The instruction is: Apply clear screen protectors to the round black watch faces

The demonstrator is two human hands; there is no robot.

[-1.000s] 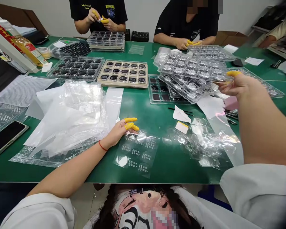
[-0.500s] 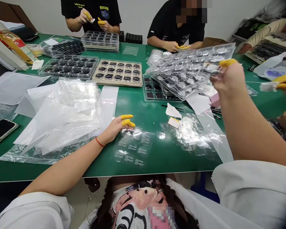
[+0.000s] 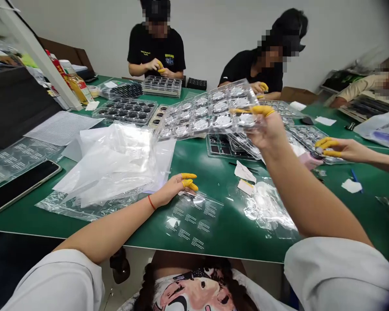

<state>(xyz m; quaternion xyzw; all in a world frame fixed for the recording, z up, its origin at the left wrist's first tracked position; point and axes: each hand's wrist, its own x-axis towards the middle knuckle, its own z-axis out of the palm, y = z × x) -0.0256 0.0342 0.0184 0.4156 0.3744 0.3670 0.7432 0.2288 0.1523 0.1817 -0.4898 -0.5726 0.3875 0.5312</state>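
**Thin margin on a 1-sided pinch**

From the head camera, the right hand (image 3: 266,131) is raised above the table, pinching a clear blister tray (image 3: 207,113) of silver discs by 1 edge. The grip is narrow, with a yellow finger cot (image 3: 259,110) lying along the plastic. The tray tilts, its far end unsupported, above a loose stack of trays (image 3: 243,144).

The left hand (image 3: 171,189), with a red cord (image 3: 151,202) at the wrist, rests on a printed clear sheet (image 3: 194,220). Its fingers are loosely curled and seem to hold nothing. A heap of clear plastic bags (image 3: 110,166) lies just beside it. A co-worker's hand (image 3: 342,149) reaches in from the right, near another tray (image 3: 307,138).

With only 1 edge carrying the load, the thin tray could flex, letting discs slip out onto the stack below. A knock from the co-worker's hand could do the same. The sheet could also slide on the smooth green table (image 3: 233,235) under the left hand's weight.
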